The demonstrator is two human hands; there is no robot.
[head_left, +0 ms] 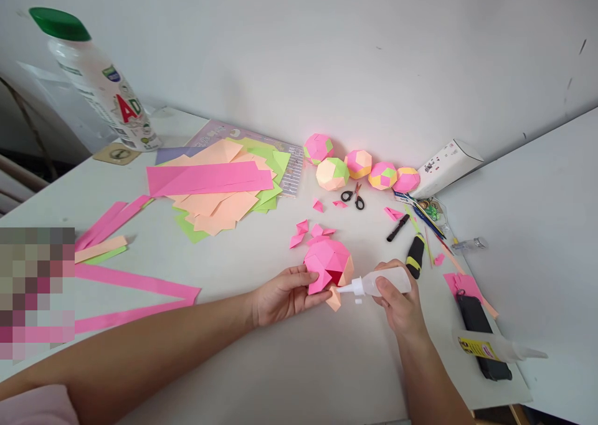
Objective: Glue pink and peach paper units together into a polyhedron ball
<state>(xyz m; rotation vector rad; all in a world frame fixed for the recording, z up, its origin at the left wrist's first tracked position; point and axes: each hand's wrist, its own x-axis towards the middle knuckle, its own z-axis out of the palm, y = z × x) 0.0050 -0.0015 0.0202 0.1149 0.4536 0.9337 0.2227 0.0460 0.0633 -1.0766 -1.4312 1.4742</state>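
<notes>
My left hand (pixel 284 297) holds a partly open pink and peach paper ball (pixel 329 260) by its lower left edge, thumb on top. A gap in the ball's lower front shows its red inside, and a peach flap (pixel 334 300) hangs below. My right hand (pixel 399 300) is wrapped round a small white squeeze bottle (pixel 385 281). The bottle lies nearly level, its thin nozzle pointing left and reaching the peach flap by my left fingertips. Folded pink paper pieces (pixel 299 233) lie just behind the ball.
Finished paper balls (pixel 358 163) line the wall behind small scissors (pixel 359 197). Stacked coloured paper (pixel 210 188) and pink strips (pixel 140 281) lie left, near a tall white bottle (pixel 112 95). At right are a yellow-black tool (pixel 415 257), a black phone (pixel 481 338) and a glue bottle (pixel 495 347).
</notes>
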